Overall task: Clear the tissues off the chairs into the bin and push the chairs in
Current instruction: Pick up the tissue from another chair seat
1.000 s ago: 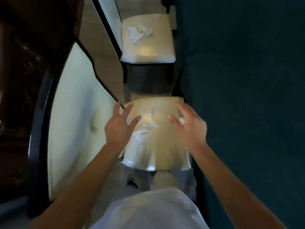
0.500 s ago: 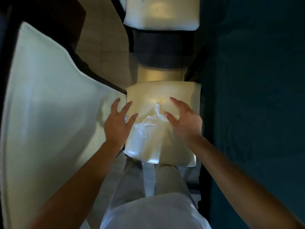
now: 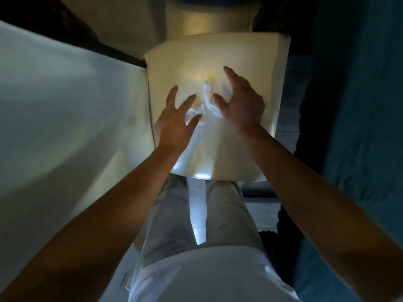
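A cream padded chair seat (image 3: 246,53) fills the middle of the view, right below me. On it lies a crumpled white tissue (image 3: 206,103), a twisted strip running from the seat's centre toward its front left. My left hand (image 3: 176,123) hovers at the tissue's left end, fingers spread, fingertips at or just above the paper. To the right of the tissue my right hand (image 3: 239,101) is held with curled, parted fingers. Neither hand has closed on the tissue. No bin is in view.
The chair's pale backrest (image 3: 65,110) stands along the left. A dark teal cloth surface (image 3: 359,105) runs down the right side, close to the seat. My legs in light trousers (image 3: 196,214) stand against the seat's front edge. Pale floor shows beyond the seat.
My view has dropped closer to the near seat, and the farther chair with its tissue has left the frame. Both hands have closed in on the tissue from either side.
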Tool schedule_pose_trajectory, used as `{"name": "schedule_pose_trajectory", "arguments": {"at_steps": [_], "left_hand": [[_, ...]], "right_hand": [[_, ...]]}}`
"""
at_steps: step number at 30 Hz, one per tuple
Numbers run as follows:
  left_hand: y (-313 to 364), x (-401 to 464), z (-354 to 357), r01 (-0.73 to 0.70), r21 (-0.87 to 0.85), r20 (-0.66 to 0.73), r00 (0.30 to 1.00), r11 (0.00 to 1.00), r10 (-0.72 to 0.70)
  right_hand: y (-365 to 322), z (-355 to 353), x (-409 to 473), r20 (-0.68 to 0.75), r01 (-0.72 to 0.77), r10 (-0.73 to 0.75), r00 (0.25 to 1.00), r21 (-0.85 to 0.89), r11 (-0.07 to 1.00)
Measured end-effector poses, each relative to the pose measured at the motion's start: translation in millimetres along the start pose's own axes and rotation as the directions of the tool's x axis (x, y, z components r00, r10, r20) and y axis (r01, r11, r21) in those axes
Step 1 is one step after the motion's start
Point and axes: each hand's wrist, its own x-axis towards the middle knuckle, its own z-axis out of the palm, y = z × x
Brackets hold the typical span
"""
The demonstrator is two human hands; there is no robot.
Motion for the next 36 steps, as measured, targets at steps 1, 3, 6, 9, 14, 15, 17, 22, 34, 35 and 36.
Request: {"name": "schedule_pose_trajectory", "arguments": {"at_steps": [1, 3, 6, 9, 14, 15, 17, 22, 34, 35, 36], "left_hand": [[-4, 3, 8, -0.013, 0.018, 0.037, 0.999, 1.000, 0.012], [-15, 5, 22, -0.046, 0.079, 0.109, 0.993, 0.996, 0.037], [-32, 7, 36, -0.083, 0.135, 0.147, 0.987, 0.987, 0.063], [-43, 8, 45, -0.099, 0.150, 0.142, 0.987, 0.984, 0.078], [-54, 10, 57, -0.014, 0.158, 0.189, 0.982, 0.987, -0.016], [-55, 9, 59, -0.014, 0.146, 0.213, 0.977, 0.989, -0.017], [-57, 10, 62, -0.009, 0.116, 0.265, 0.964, 0.993, -0.022], [-75, 17, 58, 0.021, 0.111, 0.288, 0.956, 0.994, -0.052], [-62, -2, 5, 0.184, -0.177, 0.193, 0.970, 0.967, -0.150], [-57, -6, -4, 0.200, -0.197, 0.184, 0.969, 0.960, -0.164], [-52, -9, -14, 0.215, -0.204, 0.187, 0.966, 0.955, -0.178]], "right_hand": [[2, 8, 1, 0.021, 0.010, -0.009, 1.000, -0.022, 1.000], [7, 21, 1, 0.058, 0.033, -0.030, 0.998, -0.068, 0.997], [9, 37, 3, 0.063, 0.022, -0.015, 0.998, -0.116, 0.993], [3, 53, 9, 0.053, 0.001, 0.006, 0.999, -0.128, 0.992], [-5, 81, 17, 0.119, 0.101, -0.081, 0.990, -0.175, 0.979], [-3, 85, 16, 0.139, 0.128, -0.101, 0.985, -0.202, 0.971], [6, 93, 13, 0.179, 0.160, -0.115, 0.977, -0.260, 0.952], [24, 104, 4, 0.182, 0.157, -0.121, 0.976, -0.196, 0.968], [19, 72, -26, 0.249, 0.024, 0.001, 0.969, -0.100, 0.995], [17, 63, -31, 0.244, 0.016, 0.007, 0.970, -0.090, 0.996], [14, 54, -36, 0.246, 0.007, 0.014, 0.969, -0.082, 0.997]]}}
